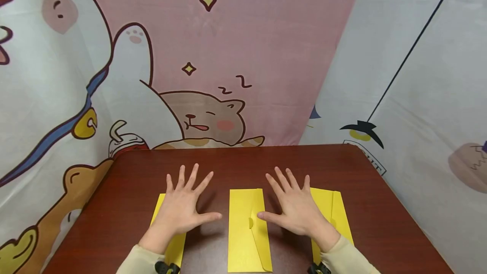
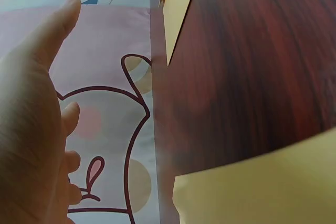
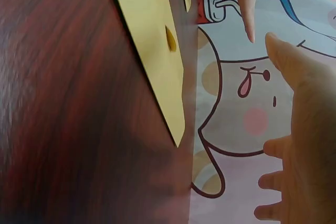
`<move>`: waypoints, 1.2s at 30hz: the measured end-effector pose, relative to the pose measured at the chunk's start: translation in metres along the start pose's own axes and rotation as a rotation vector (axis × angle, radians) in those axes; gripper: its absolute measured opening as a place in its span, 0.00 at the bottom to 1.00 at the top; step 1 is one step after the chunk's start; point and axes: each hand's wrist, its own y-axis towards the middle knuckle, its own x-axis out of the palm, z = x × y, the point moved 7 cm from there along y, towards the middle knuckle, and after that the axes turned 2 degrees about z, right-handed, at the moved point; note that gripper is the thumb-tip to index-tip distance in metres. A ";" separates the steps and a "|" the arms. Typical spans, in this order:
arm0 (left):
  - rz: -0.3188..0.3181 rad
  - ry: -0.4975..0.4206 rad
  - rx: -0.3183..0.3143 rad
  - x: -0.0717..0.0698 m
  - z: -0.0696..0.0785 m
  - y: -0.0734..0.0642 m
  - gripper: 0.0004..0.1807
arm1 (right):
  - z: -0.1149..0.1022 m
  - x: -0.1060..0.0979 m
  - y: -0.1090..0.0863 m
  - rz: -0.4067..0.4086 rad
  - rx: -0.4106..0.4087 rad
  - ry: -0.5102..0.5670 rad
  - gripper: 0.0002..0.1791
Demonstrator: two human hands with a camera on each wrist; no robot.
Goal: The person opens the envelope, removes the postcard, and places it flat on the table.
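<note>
Three yellow paper envelopes lie on a dark brown table. The middle envelope (image 1: 243,231) has its flap edge and a small tab on the right side, between my two hands. My left hand (image 1: 180,210) is spread with straight fingers above the left envelope (image 1: 176,250), covering part of it. Over the inner edge of the right envelope (image 1: 335,210) is my right hand (image 1: 298,210), fingers also spread and holding nothing. The right thumb tip overlaps the middle envelope in the head view. Both wrist views show the hands raised off the tabletop.
The brown table (image 1: 213,172) ends at a cloth backdrop (image 1: 285,54) with cartoon animals, which hangs behind and along the sides. A dark band (image 1: 167,268) sits on each wrist, by the light sleeves (image 1: 140,261).
</note>
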 end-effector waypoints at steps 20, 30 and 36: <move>-0.002 -0.041 -0.002 0.000 -0.026 -0.022 0.61 | -0.041 0.011 0.007 -0.002 -0.063 -0.018 0.61; -0.036 -0.030 -0.020 0.000 -0.046 -0.029 0.61 | -0.069 0.024 0.013 -0.013 -0.102 -0.013 0.60; -0.067 -0.033 -0.020 -0.002 -0.062 -0.037 0.61 | -0.088 0.031 0.015 -0.022 -0.140 -0.007 0.59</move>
